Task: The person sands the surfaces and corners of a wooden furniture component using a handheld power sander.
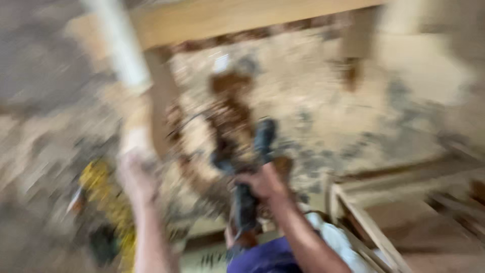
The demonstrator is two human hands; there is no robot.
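Gripping a dark power tool (247, 172) at its body, the right hand (262, 183) is closing around it; it looks heavy and rigid. The left hand (137, 177) is clutching a pale wooden post (136, 116), stiff, by its lower end.

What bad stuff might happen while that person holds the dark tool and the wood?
1. The right hand grips a dark tool alone; it might slip or twist.
2. The left hand steadies the wood piece close by, so the tool could perhaps reach it.
3. Wood scraps lie around, a possible trip hazard.
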